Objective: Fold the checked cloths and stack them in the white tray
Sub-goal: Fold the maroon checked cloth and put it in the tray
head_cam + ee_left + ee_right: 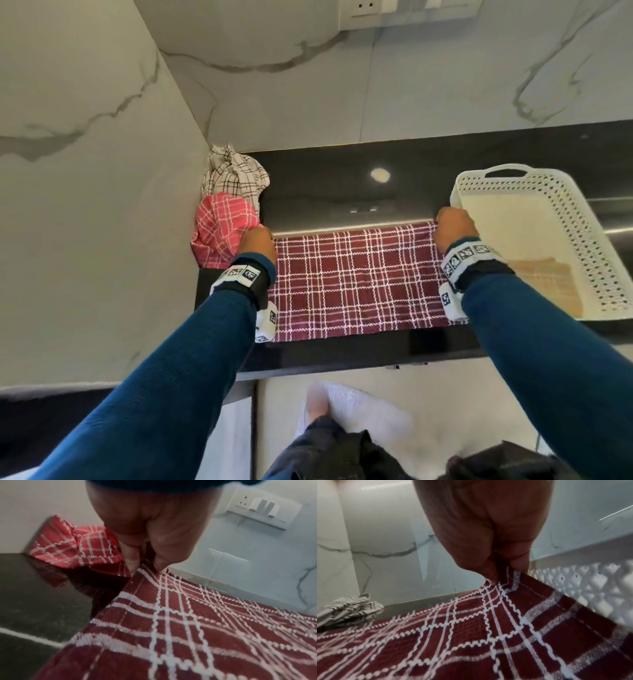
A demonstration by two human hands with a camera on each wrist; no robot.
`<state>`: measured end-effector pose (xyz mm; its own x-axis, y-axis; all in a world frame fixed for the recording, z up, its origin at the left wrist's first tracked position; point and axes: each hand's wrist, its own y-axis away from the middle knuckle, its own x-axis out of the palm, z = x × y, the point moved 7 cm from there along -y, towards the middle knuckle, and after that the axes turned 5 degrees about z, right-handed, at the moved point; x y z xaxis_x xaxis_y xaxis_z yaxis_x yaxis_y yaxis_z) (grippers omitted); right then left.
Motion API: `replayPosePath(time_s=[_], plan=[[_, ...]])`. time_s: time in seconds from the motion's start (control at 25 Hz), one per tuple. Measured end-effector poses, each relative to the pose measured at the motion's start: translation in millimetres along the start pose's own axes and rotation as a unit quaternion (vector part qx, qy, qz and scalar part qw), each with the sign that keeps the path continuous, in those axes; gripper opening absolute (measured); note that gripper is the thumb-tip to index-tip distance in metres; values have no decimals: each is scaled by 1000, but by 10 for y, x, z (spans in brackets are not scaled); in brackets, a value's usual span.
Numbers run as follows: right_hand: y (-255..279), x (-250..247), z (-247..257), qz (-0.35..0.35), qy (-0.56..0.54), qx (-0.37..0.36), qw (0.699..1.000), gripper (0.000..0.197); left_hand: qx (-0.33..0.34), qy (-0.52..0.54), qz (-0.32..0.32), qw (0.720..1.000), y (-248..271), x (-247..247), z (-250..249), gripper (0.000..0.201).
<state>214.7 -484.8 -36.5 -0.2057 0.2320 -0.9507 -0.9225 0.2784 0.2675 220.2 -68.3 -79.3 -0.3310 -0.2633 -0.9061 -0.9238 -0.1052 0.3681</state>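
Maroon cloth (pixel 356 281) flat, long axis left-right | hands pinch far corners

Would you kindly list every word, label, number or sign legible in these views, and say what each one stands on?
No readable words or numbers in any view.
Wrist bands: black-and-white square marker patterns, not text.
Wall socket plate: no lettering shows.
Maroon checked cloth and white tray: no label visible.
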Motion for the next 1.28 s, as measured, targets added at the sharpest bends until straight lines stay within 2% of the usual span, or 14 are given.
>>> replayPosePath(time_s=[0.24, 0.32, 0.48, 0.56, 0.64, 0.68, 0.76, 0.84, 0.92, 1.08, 1.2, 1.28], plan=[[-83, 121, 17, 26, 52, -2, 998, 22, -25, 5, -31, 999, 7, 38, 39, 30], [-76, 119, 73, 25, 81, -10, 996, 24, -27, -2, -25, 999, -11, 27, 20, 33], [10, 118, 227, 69, 149, -7, 986, 28, -47, 1, -2, 999, 96, -68, -76, 43], [70, -10, 369, 42, 166, -31, 985, 29, -37, -44, -17, 998, 259, -116, -223, 53], [230, -31, 619, -5, 120, -90, 989, 26, 23, -98, -53, 994, 445, -103, -531, 53], [363, 88, 776, 9, 61, -125, 990, 26, 74, -96, -55, 991, 529, -26, -717, 50], [682, 500, 1067, 95, -21, -175, 980, 43, 186, -76, 2, 980, 652, 270, -1057, 54], [747, 960, 1063, 180, 39, -170, 968, 71, 227, -99, 76, 966, 653, 573, -1122, 64], [582, 1097, 736, 194, 70, -118, 971, 86, 199, -121, 109, 966, 558, 739, -886, 70], [262, 949, 4, 174, 92, -30, 980, 101, 127, -134, 112, 976, 429, 725, -225, 79], [315, 873, 58, 164, 68, -13, 984, 96, 77, -129, 116, 982, 434, 578, -20, 81], [542, 878, 393, 144, 51, -55, 987, 88, 95, -147, 82, 981, 543, 488, -233, 76]])
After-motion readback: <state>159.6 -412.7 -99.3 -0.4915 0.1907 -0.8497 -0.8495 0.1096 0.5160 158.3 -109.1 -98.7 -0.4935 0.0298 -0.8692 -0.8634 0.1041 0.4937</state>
